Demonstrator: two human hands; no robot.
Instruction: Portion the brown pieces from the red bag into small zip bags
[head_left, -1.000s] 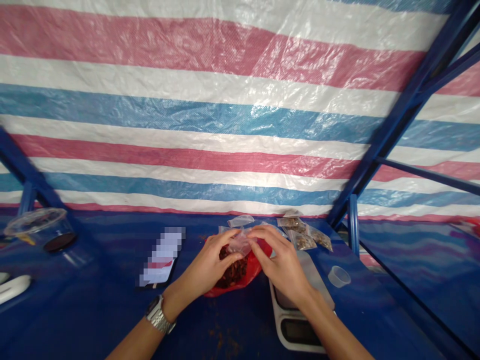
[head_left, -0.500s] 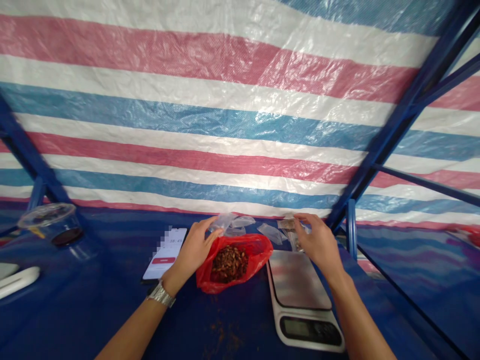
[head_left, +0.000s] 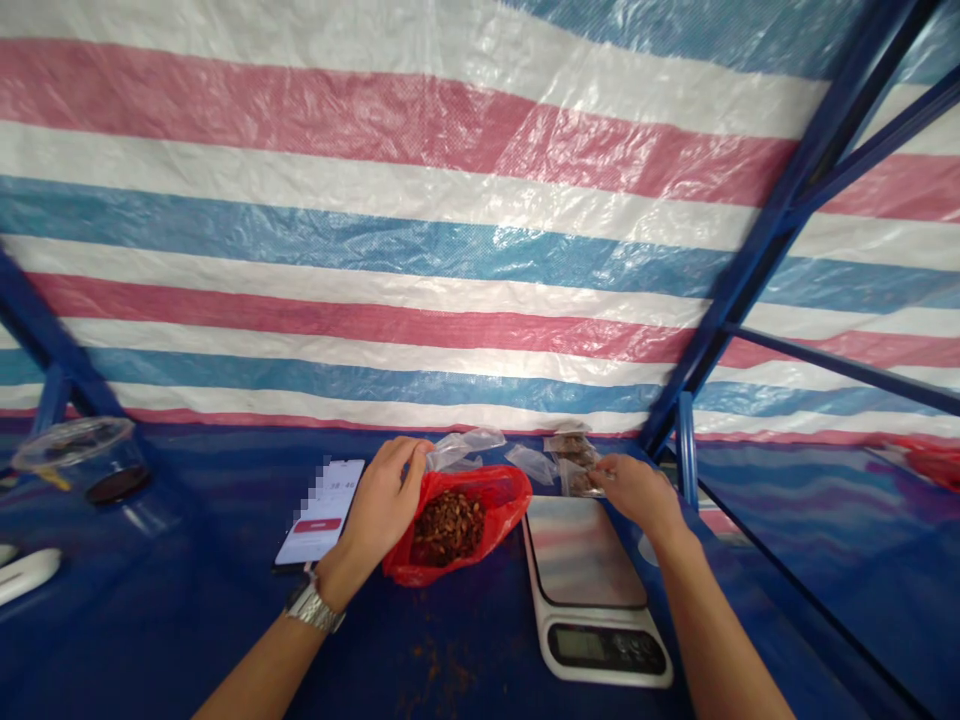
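Note:
My left hand (head_left: 388,495) is closed beside the left rim of the red plastic bag (head_left: 499,515), its fingertips at the edge of a clear plastic bag (head_left: 469,445). The red bag stands wide at the mouth, and brown dried bits (head_left: 450,527) fill it. Behind the kitchen scale (head_left: 589,555), my right hand (head_left: 637,492) pinches the edge of a small clear bag with brown contents (head_left: 579,482). More such filled packets (head_left: 568,443) lie just behind it. Another clear plastic bag (head_left: 532,463) rests between the red bag and the packets.
A phone (head_left: 319,520) with a lit screen lies left of my left hand. Farther left are a clear plastic tub (head_left: 112,460) with dark contents and a white object (head_left: 30,577). Blue metal bars (head_left: 720,320) and a striped tarp (head_left: 420,325) stand behind the blue table (head_left: 360,660).
My right hand has come down and its fingers have closed on a small filled bag. My left hand's thumb and fingers have drawn together. The whole view has shifted slightly.

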